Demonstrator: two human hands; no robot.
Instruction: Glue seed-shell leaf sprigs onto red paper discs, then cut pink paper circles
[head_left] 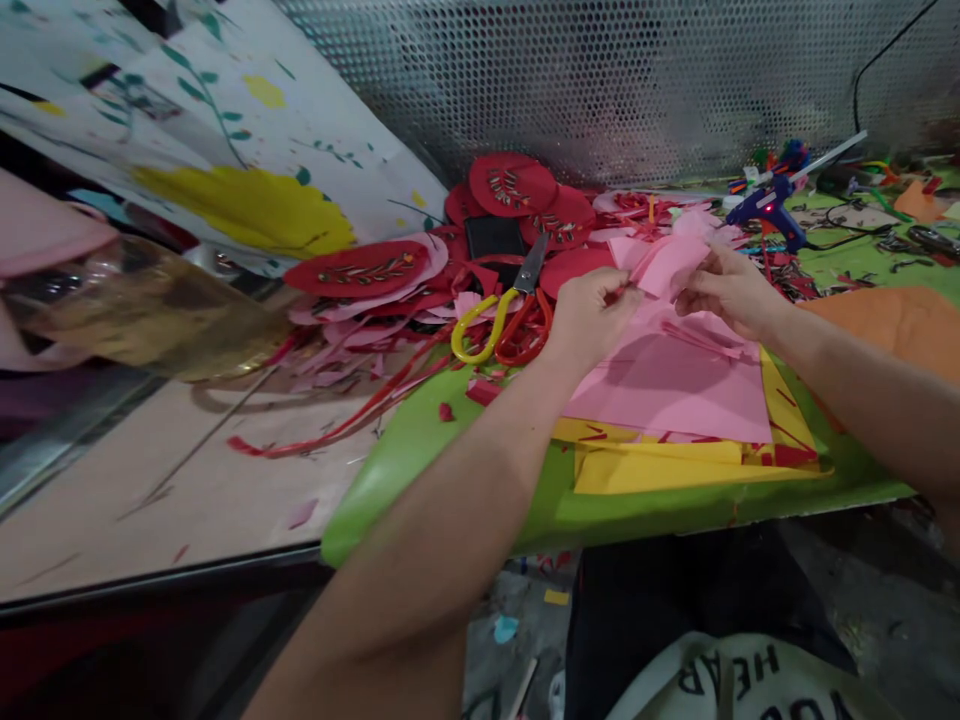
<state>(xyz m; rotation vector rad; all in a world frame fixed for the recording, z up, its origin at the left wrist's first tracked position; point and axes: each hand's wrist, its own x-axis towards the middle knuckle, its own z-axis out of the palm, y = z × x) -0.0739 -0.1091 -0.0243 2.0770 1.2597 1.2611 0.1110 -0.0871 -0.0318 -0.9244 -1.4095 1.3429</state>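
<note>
A folded pink piece [670,266] is held between my two hands, above the pink sheets. My left hand [592,315] pinches its left edge, fingers closed. On the right side my right hand [724,290] grips the same piece with thumb and fingers together. Flat pink sheets [675,390] lie beneath, over yellow sheets [660,468] on the green table cover [540,520]. Scissors [506,318] with one yellow and one red handle rest just left of my left hand, blades pointing away.
Red oval pieces [360,268] and paper scraps are heaped at the back left. A blue glue gun [772,210] stands at the back right. Orange sheets [900,325] lie under my right forearm. A bottle [142,310] leans in from the left. A perforated metal panel [570,80] closes the back.
</note>
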